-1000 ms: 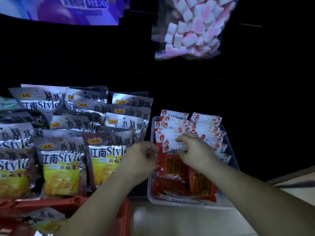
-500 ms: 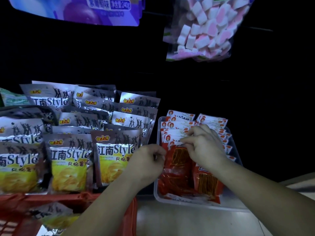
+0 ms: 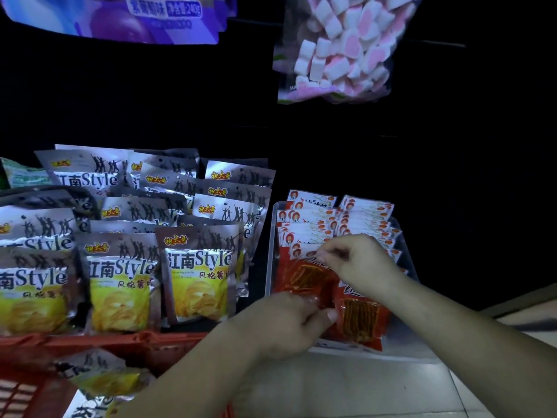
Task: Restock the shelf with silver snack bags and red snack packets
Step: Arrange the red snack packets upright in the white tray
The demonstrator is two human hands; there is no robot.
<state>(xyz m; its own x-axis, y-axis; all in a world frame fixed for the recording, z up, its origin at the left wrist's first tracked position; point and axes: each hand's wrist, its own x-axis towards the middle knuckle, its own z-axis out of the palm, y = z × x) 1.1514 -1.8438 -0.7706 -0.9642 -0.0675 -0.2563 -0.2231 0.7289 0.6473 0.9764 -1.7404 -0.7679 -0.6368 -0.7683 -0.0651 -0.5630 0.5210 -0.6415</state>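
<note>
Silver, red, pink and purple packaging

Silver bags point(image 3: 199, 276) show yellow crisps; packets point(image 3: 358, 321) red with white tops; marshmallows point(image 3: 340, 46) pink-white; basket point(image 3: 99, 345) red.

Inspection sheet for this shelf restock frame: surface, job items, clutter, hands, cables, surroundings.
Surface: shelf board too dark to judge; clear tray sits at right.
Job's things: silver snack bags stand in overlapping rows at left; red snack packets stand in rows in the tray.
Clutter: red basket in front holds a loose silver bag.
Hands: left hand grips the front red packet low; right hand pinches its top.
Cables: nothing seen.
Surroundings: marshmallow bag and purple bag hang above; pale floor below.
</note>
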